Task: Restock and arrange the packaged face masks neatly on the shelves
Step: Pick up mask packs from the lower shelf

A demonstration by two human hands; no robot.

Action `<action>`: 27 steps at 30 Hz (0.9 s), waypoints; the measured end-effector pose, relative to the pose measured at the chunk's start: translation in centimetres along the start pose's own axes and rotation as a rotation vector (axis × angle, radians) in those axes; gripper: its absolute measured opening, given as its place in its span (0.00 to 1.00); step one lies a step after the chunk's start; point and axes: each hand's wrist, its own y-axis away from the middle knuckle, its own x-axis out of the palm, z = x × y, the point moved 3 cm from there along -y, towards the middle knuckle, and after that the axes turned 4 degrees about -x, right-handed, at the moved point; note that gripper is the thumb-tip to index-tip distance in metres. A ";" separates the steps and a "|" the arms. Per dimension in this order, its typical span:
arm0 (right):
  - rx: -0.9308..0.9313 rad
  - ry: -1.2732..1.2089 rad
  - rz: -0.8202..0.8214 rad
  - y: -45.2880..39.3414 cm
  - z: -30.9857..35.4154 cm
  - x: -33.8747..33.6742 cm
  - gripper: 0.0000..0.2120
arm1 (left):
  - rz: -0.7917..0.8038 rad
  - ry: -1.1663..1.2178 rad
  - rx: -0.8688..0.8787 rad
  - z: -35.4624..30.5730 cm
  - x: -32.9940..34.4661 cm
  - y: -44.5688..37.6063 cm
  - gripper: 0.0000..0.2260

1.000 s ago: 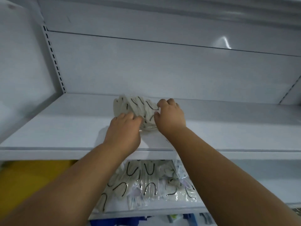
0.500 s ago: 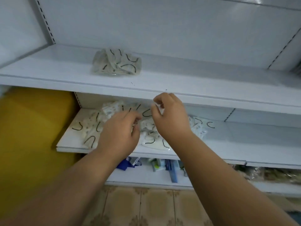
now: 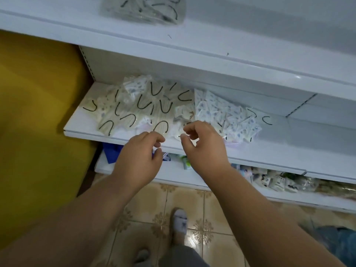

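While both hands hang in front of the white metal middle shelf point(image 3: 269, 157), neither one holds anything. The left hand point(image 3: 138, 158) has its fingers loosely bent, with the tips just above the front edge of that shelf. The right hand point(image 3: 204, 145) is bent the same way, with its fingertips very near the closest packets. I cannot tell if they touch.

On the middle shelf lies a messy pile of clear plastic packets of pale face masks with black ear loops point(image 3: 138, 110). They lie flat and point every way. Just beside them on the right is a heap of clear packets of white masks with small blue prints point(image 3: 221, 114). The two heaps touch in the middle.

Up on the white top shelf point(image 3: 212, 41) sits one clear bundle of masks with black loops point(image 3: 146, 10), well apart from the piles below.

Under the middle shelf is a white bottom shelf point(image 3: 173, 176) with blue packs point(image 3: 111, 153) on the left and more small packets point(image 3: 273, 180) on the right.

A yellow wall point(image 3: 34, 122) stands to the left. Below are beige patterned floor tiles point(image 3: 150, 201) and a foot in a grey slipper point(image 3: 180, 220).
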 end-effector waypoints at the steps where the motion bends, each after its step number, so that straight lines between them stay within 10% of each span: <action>1: 0.007 -0.015 0.015 -0.8 -0.9 0.7 0.04 | 0.002 0.008 -0.023 0.4 0.7 -0.7 0.12; 21: 0.789 -0.617 0.255 -15.8 -16.3 21.8 0.05 | 0.191 0.352 -0.487 15.6 13.7 -15.5 0.14; 27: 0.814 -0.793 -0.028 -15.4 -16.0 21.9 0.04 | 0.201 0.763 -0.794 18.5 14.9 -19.0 0.22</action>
